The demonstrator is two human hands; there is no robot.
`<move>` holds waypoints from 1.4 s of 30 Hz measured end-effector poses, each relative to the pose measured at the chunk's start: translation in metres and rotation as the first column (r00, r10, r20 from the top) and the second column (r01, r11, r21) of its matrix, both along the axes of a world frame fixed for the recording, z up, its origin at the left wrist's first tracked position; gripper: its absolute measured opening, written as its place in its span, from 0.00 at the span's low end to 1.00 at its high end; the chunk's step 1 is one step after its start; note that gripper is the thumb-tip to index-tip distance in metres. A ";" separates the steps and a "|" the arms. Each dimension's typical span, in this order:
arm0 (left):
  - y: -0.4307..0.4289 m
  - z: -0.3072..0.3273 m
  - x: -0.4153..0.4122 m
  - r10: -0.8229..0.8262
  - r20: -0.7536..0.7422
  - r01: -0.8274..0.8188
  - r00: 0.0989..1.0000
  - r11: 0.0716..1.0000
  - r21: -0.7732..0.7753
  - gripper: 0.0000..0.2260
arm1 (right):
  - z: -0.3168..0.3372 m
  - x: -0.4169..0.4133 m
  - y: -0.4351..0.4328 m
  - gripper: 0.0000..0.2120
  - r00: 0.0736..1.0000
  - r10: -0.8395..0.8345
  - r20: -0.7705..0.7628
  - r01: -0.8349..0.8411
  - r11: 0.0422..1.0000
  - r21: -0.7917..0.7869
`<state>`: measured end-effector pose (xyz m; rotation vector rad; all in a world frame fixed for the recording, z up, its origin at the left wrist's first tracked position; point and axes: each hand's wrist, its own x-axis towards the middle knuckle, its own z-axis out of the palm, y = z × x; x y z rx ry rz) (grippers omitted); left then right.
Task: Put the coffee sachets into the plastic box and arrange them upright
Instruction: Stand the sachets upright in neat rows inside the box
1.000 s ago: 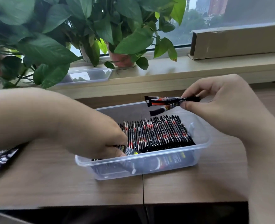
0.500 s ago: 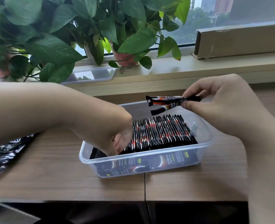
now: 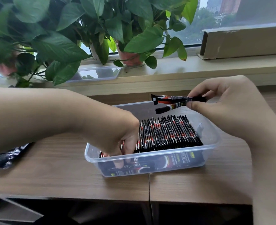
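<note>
Coffee sachets [image 3: 166, 132] stand on edge in a tight row inside the plastic box [image 3: 150, 157], filling its middle and right part, with more lying flat along the near wall. The box sits on the counter [image 3: 53, 168], just ahead of its front edge.

In the head view, the left hand [image 3: 117, 140] reaches down into the left end of the box, its fingers against the end of the row. One fingertip shows through the clear wall, but I cannot tell whether it grips anything. The right hand [image 3: 228, 108] is above the box's far right corner, pinching two sachets [image 3: 174, 99] by one end between thumb and fingers so they point left.

A crumpled dark bag [image 3: 6, 157] lies on the counter at the far left. Potted plants [image 3: 61, 38], a clear tray [image 3: 98, 73] and a cardboard box [image 3: 244, 41] sit on the windowsill [image 3: 182, 67].
</note>
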<state>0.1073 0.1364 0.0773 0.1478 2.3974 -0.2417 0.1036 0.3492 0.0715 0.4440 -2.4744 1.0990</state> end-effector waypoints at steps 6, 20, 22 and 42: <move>-0.004 0.031 0.015 -0.126 0.096 0.119 0.987 0.990 0.080 0.13 | 0.000 0.000 -0.001 0.06 1.000 0.008 0.003 -0.008 1.000 -0.010; -0.012 0.011 0.006 -0.538 -0.410 0.672 0.737 0.654 0.349 0.08 | -0.004 -0.005 0.001 0.05 1.000 0.001 0.001 -0.001 0.999 -0.039; 0.000 0.001 0.001 -0.551 -0.411 0.686 0.726 0.625 0.373 0.09 | -0.005 -0.006 0.000 0.05 1.000 0.008 0.000 -0.008 0.999 -0.043; -0.018 0.001 -0.007 -0.533 -0.270 0.581 0.802 0.589 0.561 0.07 | -0.005 -0.007 0.001 0.06 0.999 0.034 -0.032 -0.035 0.999 -0.019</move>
